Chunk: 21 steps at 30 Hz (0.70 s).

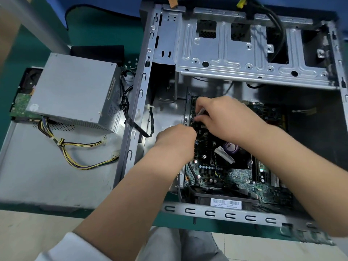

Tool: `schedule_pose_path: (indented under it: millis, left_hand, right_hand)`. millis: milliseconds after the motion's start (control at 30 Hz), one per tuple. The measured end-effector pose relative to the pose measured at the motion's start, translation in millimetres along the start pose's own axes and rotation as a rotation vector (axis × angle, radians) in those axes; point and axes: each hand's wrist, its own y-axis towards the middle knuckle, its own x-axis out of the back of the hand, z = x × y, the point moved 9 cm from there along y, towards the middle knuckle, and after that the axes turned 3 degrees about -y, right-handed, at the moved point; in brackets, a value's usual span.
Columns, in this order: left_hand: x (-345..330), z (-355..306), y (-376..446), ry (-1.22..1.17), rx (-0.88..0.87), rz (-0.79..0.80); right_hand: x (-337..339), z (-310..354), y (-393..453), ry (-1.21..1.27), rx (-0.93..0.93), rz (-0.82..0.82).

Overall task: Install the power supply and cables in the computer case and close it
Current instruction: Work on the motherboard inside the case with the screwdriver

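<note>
The computer case (244, 59) lies open on its side on the green table (98, 31), its motherboard (241, 178) facing up. Both hands work at the board's far left corner. The right hand (224, 117) has its fingers curled and pinches a thin silvery piece (202, 110) between fingertips, just above the board; what that piece is cannot be told. The left hand (177, 138) sits just beside it, nearer the case wall, fingers curled down toward the board's edge; whether they hold anything is hidden by the back of the hand.

The power supply (75, 91) is outside the case, well apart from both hands, resting on the detached side panel (47, 176) to the left. Its yellow-and-black cable bundle (79, 157) trails loose across the panel, white connectors lying free. A black cable (131, 119) runs from the supply over the case wall into the interior, ending near the left hand. The drive cage (235, 46) spans the far side of the case.
</note>
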Motion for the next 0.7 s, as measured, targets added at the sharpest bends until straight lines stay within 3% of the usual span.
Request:
schedule_pose_path:
  millis: [133,300,700]
  left_hand:
    - [-1,1,1,0.000,-0.004,-0.004]
    - [-5,2,4,-0.032,-0.003,0.008]
    - [-3,2,4,-0.032,-0.002,0.002]
  right_hand:
    - [-2,13,10,-0.129,0.176,0.122]
    - [4,30,13,-0.343,0.348,0.143]
    - [5,26,17,-0.552,0.307,0.163]
